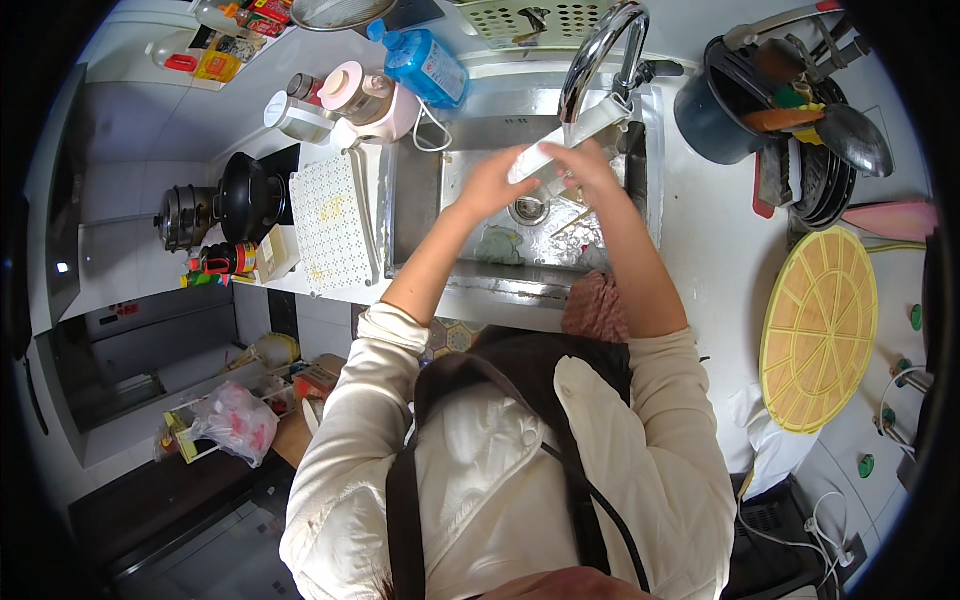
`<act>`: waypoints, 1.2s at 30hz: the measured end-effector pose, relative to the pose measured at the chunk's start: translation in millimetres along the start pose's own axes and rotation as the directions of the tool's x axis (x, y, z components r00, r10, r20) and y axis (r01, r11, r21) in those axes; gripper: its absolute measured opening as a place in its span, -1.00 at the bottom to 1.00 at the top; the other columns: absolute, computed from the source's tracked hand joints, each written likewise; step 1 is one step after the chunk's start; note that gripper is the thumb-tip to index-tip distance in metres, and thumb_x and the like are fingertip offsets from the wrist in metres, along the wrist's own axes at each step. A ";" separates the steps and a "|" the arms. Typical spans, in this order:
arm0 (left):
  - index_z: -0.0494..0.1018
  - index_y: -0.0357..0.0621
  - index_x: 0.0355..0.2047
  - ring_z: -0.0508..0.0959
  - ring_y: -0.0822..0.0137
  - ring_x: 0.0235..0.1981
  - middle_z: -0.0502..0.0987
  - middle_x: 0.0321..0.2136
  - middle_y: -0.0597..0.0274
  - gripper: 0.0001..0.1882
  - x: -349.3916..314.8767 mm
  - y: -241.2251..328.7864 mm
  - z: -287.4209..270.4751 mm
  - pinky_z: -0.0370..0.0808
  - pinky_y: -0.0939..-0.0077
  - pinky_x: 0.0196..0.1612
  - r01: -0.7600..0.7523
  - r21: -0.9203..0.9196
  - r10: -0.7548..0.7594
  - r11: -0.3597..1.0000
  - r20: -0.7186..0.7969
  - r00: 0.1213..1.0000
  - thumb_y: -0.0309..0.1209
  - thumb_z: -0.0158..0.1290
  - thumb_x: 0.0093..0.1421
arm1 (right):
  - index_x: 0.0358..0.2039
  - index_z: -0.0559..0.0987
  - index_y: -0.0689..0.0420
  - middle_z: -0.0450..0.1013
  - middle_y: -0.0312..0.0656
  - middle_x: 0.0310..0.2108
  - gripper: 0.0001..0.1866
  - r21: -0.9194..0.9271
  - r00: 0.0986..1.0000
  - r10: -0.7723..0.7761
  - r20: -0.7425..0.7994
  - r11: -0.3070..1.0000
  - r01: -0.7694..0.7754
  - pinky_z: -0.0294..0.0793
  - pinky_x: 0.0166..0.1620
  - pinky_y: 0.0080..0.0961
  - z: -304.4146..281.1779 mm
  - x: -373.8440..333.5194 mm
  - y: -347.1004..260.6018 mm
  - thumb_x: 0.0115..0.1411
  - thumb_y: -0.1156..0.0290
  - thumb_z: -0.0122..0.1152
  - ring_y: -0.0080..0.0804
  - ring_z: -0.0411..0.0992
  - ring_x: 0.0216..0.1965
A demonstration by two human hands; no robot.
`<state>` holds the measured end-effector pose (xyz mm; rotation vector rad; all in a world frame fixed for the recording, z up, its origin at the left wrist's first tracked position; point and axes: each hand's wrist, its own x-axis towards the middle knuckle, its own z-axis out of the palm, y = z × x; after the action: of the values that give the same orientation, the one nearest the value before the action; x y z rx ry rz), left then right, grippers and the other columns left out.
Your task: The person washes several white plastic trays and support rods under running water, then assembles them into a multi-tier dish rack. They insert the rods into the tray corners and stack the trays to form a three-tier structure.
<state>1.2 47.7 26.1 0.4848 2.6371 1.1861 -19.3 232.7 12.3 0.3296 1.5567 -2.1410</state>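
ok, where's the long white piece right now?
Head view, upper middle: the long white piece is in the left hand, right hand on it, over the sink, beneath the tap.

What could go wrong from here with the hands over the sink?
The long white piece in the left hand might slip, since the sink below looks wet. Its far end appears close to the faucet and could knock it. The white cord looped at the sink's edge, near the pink appliance, might catch splashes.
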 end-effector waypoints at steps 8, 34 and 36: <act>0.36 -0.16 0.01 0.56 0.16 -0.18 0.54 -0.21 0.01 -0.50 -21.7 9.5 2.6 0.44 0.42 -0.12 0.066 -0.023 -0.068 0.998 -0.135 0.988 -0.48 0.10 -0.01 | -0.32 0.52 0.07 0.40 -0.37 -0.49 -0.69 -0.006 0.990 0.128 -0.049 0.992 -0.129 0.00 -0.68 -0.76 -2.3 6.3 -15.3 0.06 0.12 0.26 -0.68 0.20 -0.66; 0.37 -0.27 -0.03 0.51 0.09 -0.11 0.49 -0.16 -0.05 -0.42 32.6 37.9 18.4 0.42 0.32 -0.07 -0.125 0.067 0.137 0.990 -0.218 0.966 -0.18 0.22 0.01 | -0.42 0.41 0.17 0.26 -0.38 -0.70 -0.77 0.837 0.992 0.023 0.124 0.535 -0.117 -0.03 -0.73 -0.74 -73.9 -13.6 -19.7 0.20 0.27 0.12 -0.72 0.05 -0.80; 0.37 -0.27 -0.03 0.50 0.06 -0.11 0.48 -0.14 -0.06 -0.44 34.5 30.6 21.0 0.41 0.32 -0.07 -0.127 0.105 0.147 0.986 -0.215 0.966 -0.19 0.20 0.03 | -0.44 0.39 0.24 0.22 -0.41 -0.75 -0.72 0.890 0.988 0.068 0.136 0.429 -0.152 -0.02 -0.72 -0.74 -80.3 -15.9 -18.6 0.20 0.26 0.11 -0.72 0.04 -0.81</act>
<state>-17.5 94.2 33.5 0.5916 2.8998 1.2292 -21.3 316.6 8.6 0.6456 0.1341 -2.6422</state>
